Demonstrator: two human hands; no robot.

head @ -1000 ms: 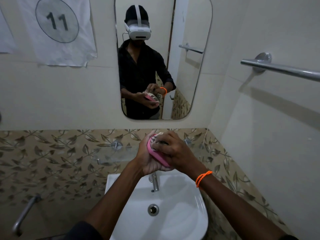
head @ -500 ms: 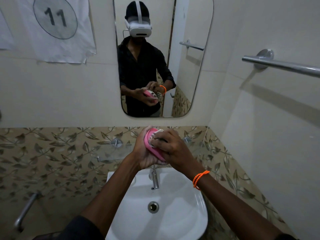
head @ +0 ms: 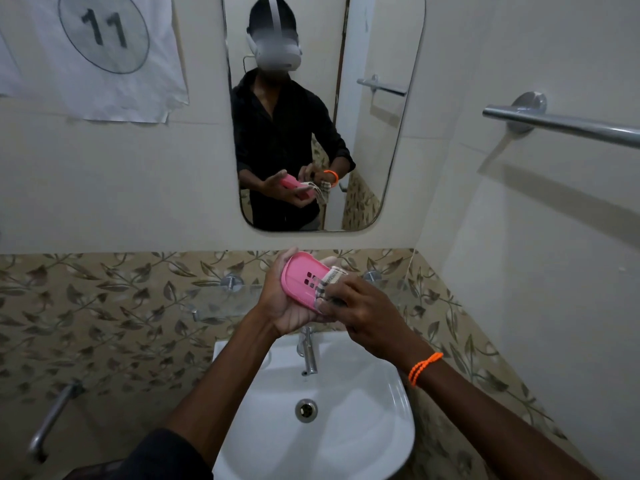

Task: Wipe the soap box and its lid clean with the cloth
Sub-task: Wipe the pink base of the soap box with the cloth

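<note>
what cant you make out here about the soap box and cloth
Head view only:
- Pink plastic soap box: near end hidden by the right hand; underside by the left hand.
- Checked cloth: mostly bunched under right fingers.
- Whether this is box or lid: unclear.

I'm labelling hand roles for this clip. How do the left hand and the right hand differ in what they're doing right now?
The left hand cradles the pink soap box from below; the right hand pinches the cloth against the box's near end. The right wrist wears an orange band; the left wrist is bare. Both are raised above the sink.
</note>
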